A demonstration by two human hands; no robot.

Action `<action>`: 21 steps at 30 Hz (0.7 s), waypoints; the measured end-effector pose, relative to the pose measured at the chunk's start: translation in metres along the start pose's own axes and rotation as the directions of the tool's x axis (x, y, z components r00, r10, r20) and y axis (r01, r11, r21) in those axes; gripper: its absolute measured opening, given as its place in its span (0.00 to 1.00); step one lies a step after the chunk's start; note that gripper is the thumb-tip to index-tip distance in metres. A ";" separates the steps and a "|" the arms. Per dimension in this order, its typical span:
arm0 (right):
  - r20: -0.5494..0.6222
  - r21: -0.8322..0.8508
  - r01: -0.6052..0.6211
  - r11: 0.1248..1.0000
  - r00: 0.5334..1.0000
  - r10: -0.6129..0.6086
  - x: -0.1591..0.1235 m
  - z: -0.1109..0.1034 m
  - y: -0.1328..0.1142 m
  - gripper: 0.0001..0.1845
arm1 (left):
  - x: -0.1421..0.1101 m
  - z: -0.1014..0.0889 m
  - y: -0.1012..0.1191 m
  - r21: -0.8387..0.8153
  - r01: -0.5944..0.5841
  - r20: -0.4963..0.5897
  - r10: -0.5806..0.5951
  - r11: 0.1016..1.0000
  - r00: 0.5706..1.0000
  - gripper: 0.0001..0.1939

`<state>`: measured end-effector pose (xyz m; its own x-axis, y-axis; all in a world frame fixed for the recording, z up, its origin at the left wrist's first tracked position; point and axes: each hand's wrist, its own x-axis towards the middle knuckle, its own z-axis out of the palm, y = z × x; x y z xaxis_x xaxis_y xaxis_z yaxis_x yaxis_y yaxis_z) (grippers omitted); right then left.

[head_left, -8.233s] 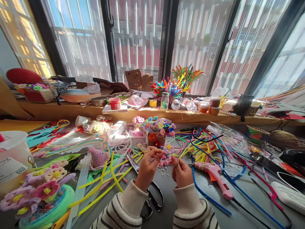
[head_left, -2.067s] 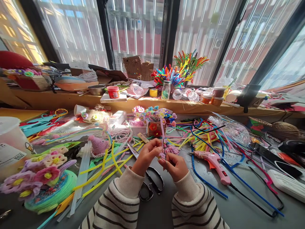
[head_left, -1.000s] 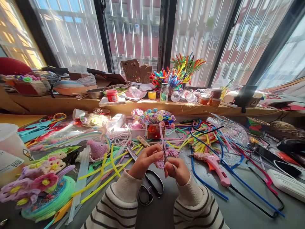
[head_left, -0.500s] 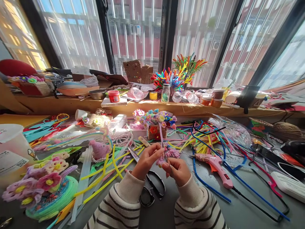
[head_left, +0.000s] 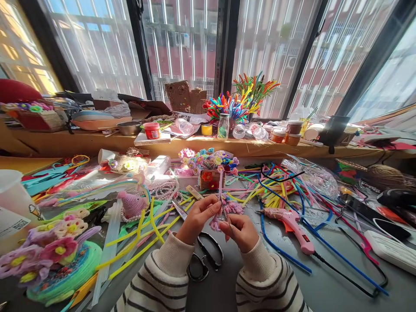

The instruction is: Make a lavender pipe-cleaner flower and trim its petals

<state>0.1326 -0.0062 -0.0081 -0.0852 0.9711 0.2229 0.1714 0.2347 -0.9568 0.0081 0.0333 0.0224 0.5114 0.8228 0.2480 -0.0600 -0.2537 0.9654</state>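
Note:
My left hand (head_left: 199, 217) pinches a pale pink pipe-cleaner flower (head_left: 215, 224). Its fuzzy stem (head_left: 221, 185) rises upright above the fingers. Closed around small scissors (head_left: 224, 210), my right hand (head_left: 242, 232) keeps their thin dark blades against the pink pipe cleaner; the fingers cover most of the handles. Just beyond the hands lies a heap of pink fuzzy pieces (head_left: 234, 206). Large black-handled scissors (head_left: 211, 251) rest on the grey table, partly under my left hand and wrist.
A pink glue gun (head_left: 292, 223) lies to the right, beside blue pipe cleaners (head_left: 282, 255). Yellow pipe cleaners (head_left: 134, 255) and clear glue sticks (head_left: 107, 251) spread leftward. A flower-filled basket (head_left: 212, 180) stands behind the hands. Jars and a glass bottle (head_left: 223, 127) line the ledge.
Eight seconds ago the hands were apart, with no long stem showing. Since then they have come together at the pink pipe cleaner, and the small scissors' blades have shifted slightly along it.

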 end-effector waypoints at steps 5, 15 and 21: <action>-0.037 0.078 -0.021 0.997 0.999 0.024 -0.002 0.004 -0.001 0.26 | 0.000 -0.001 -0.003 -0.052 -0.002 0.000 0.002 0.999 1.000 0.11; 0.033 0.201 -0.063 0.977 0.998 0.058 -0.002 0.003 -0.001 0.26 | -0.002 -0.004 -0.001 -0.082 0.004 0.087 0.003 0.997 0.996 0.11; 0.027 0.199 -0.082 0.976 0.997 0.078 -0.001 0.002 0.000 0.26 | -0.001 -0.002 -0.003 -0.107 -0.001 0.051 0.007 0.994 0.999 0.11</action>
<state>0.1305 -0.0069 -0.0090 -0.0984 0.9849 0.1422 -0.0213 0.1408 -0.9898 0.0058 0.0342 0.0197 0.5544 0.7939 0.2499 -0.1521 -0.1986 0.9682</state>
